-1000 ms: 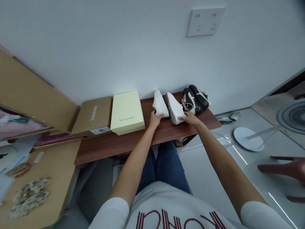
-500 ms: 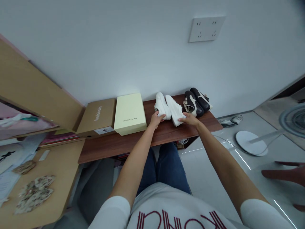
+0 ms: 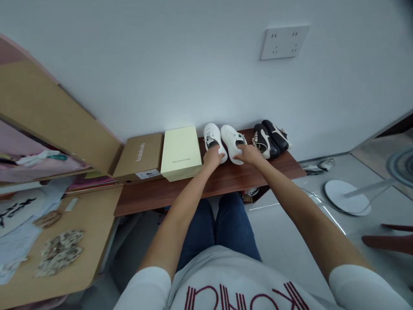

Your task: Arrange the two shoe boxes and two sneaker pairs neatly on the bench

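Observation:
Two white sneakers stand upright side by side on a dark wooden bench (image 3: 193, 189), toes toward the wall. My left hand (image 3: 213, 157) is closed on the heel of the left white sneaker (image 3: 211, 135). My right hand (image 3: 247, 154) is closed on the heel of the right white sneaker (image 3: 230, 137). Just left of the shoes lies a pale yellow shoebox (image 3: 180, 151), with a brown shoebox (image 3: 140, 157) beyond it. A pair of black and white sneakers (image 3: 269, 138) rests to the right of my right hand.
A light wooden desk (image 3: 74, 254) with papers and patterned pieces stands at the left. A wall socket (image 3: 284, 41) is above the bench. A white fan base (image 3: 346, 197) sits on the tiled floor at right. Another person's hand (image 3: 390, 241) shows at the right edge.
The right white sneaker, tipped on its side a second ago, now stands upright beside the left one. Both hands shifted onto the heels and the pair sits closer to the wall.

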The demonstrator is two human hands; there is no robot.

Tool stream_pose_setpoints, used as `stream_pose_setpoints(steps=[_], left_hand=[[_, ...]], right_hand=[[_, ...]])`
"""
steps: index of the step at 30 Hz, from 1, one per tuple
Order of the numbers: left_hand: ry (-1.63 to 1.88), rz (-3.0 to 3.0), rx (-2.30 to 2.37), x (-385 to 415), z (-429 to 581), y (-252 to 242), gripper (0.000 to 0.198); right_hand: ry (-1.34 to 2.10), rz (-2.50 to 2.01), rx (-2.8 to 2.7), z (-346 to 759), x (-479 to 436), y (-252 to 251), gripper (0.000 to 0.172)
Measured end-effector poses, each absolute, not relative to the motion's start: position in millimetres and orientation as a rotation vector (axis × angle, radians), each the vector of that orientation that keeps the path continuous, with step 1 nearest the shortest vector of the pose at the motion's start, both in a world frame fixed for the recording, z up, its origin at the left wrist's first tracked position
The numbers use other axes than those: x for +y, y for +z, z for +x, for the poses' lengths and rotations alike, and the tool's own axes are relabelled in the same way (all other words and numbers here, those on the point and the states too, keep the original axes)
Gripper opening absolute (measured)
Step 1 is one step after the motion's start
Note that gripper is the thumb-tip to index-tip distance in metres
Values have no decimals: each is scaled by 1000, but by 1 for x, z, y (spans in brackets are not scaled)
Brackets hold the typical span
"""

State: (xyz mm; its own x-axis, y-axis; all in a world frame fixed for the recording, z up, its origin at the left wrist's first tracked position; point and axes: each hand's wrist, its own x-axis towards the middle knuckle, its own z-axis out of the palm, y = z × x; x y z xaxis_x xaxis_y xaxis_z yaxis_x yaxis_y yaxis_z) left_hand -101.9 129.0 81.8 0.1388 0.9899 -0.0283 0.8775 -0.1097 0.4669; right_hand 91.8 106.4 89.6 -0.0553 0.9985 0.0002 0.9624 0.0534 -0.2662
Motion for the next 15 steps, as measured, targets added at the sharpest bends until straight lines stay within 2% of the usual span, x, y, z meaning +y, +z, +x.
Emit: stream_pose_setpoints(steps=[6,15], left_hand=[[444,2027,1754,128,-96,81,32],[399,1986,1771,130,-101,83,22]], right_hand=[[231,-2133,-2237,63,112,100,37],[246,-2169,-2272,45,124,94,36]])
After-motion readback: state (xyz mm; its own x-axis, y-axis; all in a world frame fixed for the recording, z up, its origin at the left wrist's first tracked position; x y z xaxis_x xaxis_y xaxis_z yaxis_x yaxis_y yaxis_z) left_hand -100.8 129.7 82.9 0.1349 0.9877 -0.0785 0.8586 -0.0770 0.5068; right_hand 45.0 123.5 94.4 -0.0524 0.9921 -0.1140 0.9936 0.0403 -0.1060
